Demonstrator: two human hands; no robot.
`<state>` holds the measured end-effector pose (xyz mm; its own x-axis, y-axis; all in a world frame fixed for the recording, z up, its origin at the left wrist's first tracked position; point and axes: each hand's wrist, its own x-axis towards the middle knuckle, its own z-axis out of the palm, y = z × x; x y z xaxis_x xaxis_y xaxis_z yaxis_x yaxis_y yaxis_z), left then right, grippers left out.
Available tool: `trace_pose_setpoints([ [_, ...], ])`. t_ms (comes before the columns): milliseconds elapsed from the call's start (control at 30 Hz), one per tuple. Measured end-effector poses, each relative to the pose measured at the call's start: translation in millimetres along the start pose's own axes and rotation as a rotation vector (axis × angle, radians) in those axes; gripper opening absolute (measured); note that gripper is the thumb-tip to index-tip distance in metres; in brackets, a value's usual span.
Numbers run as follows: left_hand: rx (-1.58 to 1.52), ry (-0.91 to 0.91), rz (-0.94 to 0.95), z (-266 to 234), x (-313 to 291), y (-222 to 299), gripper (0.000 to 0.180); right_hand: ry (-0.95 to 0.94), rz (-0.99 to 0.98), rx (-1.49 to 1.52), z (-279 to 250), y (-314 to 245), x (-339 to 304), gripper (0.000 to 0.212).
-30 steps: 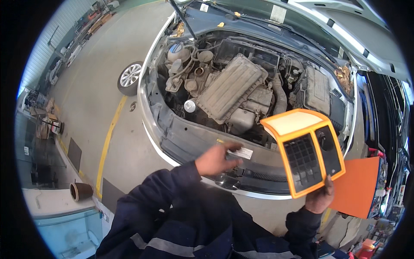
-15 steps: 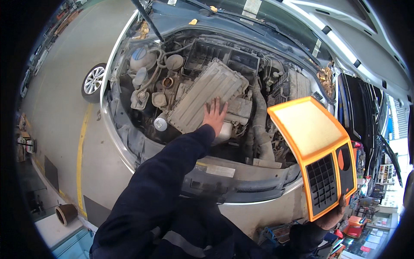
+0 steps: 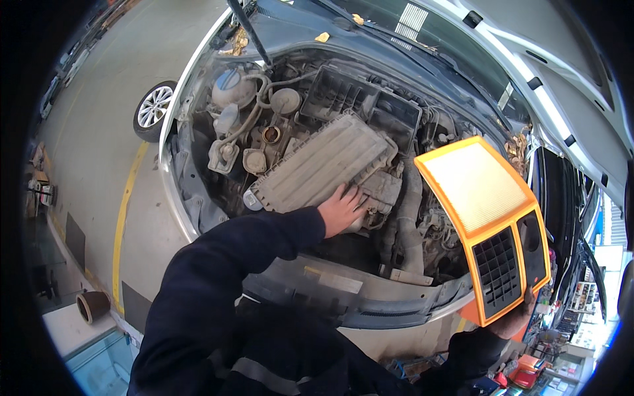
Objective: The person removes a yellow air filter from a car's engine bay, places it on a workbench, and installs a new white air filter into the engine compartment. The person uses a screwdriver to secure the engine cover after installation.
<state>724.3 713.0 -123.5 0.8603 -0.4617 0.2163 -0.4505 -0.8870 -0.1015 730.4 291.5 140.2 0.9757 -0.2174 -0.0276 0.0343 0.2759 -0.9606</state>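
My left hand [image 3: 342, 211] rests at the near right edge of a dusty ribbed airbox cover [image 3: 323, 162], its fingers spread along the rim and the thumb not visible. The loose cover lies at a slant over the engine, in front of the open black airbox [image 3: 333, 89]. Off to the right, an orange-framed air filter [image 3: 477, 188] is held up on edge. It has a pale pleated panel and a black grid section with an opening beside it. My right hand [image 3: 518, 318] grips its lower corner, the fingers partly hidden behind the frame.
An oil filler opening [image 3: 271, 134] shows uncapped left of the cover. A thick ribbed hose [image 3: 411, 204] runs right of it. The hood prop rod [image 3: 251, 33] stands at the far left, with the raised hood [image 3: 561, 86] at right. A wheel [image 3: 154, 111] stands beyond the fender.
My left hand has slid from the middle of the cover to its near edge. The cover has shifted slightly toward me. The filter stays in my right hand; the view has turned a little.
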Motion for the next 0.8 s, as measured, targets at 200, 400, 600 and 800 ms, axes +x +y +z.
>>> trace_pose_setpoints([
  [200, 0.021, -0.006, 0.082, 29, -11, 13, 0.061, -0.172, 0.056, 0.083, 17, 22, 66, 0.045],
  [400, 0.003, -0.048, 0.012, 42, 12, 38, 0.054, -0.297, 0.025, 0.064, 48, 65, 171, 0.041],
  [600, -0.256, 0.027, -0.133, 33, 31, 10, 0.055, -0.431, 0.182, 0.072, 107, 113, 249, 0.042],
  [800, -0.459, 0.346, -0.674, -16, 58, -96, 0.060, -0.461, 0.258, 0.068, 167, 196, 317, 0.035],
])
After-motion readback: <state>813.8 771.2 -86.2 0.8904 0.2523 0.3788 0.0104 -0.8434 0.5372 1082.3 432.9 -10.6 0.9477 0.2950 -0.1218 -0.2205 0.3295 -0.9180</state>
